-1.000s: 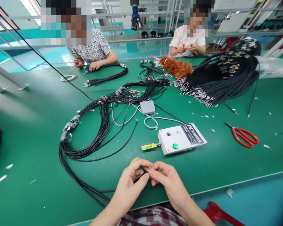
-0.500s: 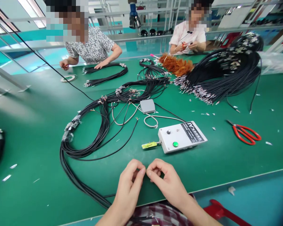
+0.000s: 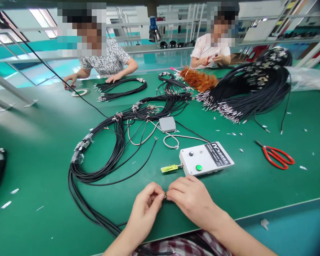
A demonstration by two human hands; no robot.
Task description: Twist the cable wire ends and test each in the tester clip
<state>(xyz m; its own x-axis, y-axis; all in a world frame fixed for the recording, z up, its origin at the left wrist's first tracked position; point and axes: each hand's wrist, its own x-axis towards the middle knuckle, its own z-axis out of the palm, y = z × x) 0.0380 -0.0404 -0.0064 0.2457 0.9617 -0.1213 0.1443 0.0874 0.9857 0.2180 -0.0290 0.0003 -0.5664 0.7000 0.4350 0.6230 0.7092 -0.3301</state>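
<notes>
My left hand [image 3: 146, 206] is closed in a pinch near the table's front edge. My right hand [image 3: 190, 199] meets it fingertip to fingertip, also closed, its back turned upward. Between the fingertips shows a tiny bit of thin wire ends [image 3: 165, 196]; the rest is hidden by the fingers. Just beyond the hands lies a white control box [image 3: 194, 160] with a green button and a knob. A yellow-green clip [image 3: 169, 168] sticks out from its left side. A bundle of black cables [image 3: 96, 213] runs down past my left wrist toward my lap.
Red-handled scissors [image 3: 278, 156] lie at the right. A large heap of black cables [image 3: 245, 89] is at the back right, beside an orange-brown bundle [image 3: 198, 80]. A grey pedal-like block [image 3: 167, 124] sits behind the box. Two people work across the green table [image 3: 256, 185].
My right hand has turned over, its back now upward and its fingers nearer the box. My left hand stays pinched in nearly the same place. The view has tilted up slightly.
</notes>
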